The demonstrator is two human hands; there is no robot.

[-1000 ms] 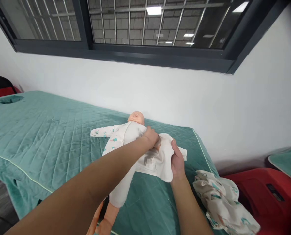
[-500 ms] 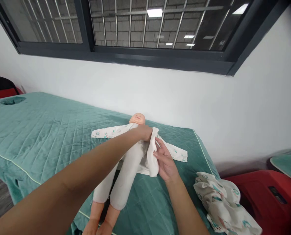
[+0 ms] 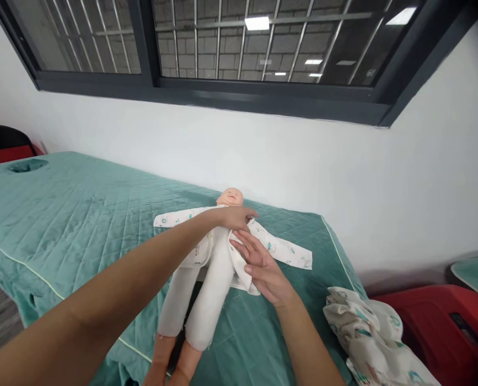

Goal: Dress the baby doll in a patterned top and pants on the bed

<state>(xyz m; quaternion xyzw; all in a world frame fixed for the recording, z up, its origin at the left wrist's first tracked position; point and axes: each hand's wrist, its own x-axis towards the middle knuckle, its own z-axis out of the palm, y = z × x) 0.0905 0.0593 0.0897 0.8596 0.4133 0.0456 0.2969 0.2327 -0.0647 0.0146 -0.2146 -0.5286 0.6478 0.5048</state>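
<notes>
A baby doll lies on its back with its head toward the wall, its legs in white coverings and its feet bare. Around its upper body is a white printed baby shirt, sleeves spread to both sides. The left front panel lies folded on the body; the other rests along the doll's side. My left hand reaches across the chest, fingers bent and closed at the shirt's shoulder; the grip is partly hidden. Just below, my right hand lies with outstretched fingers over the front panel.
A green quilted cover drapes the bed, which has a face hole at the far left. Crumpled printed cloth lies at the right corner, beside a red chair. The white wall and barred window stand behind.
The shirt's right front panel, raised between both hands before, now lies lower against the doll. My right hand's fingers have moved left onto it. The view has shifted slightly.
</notes>
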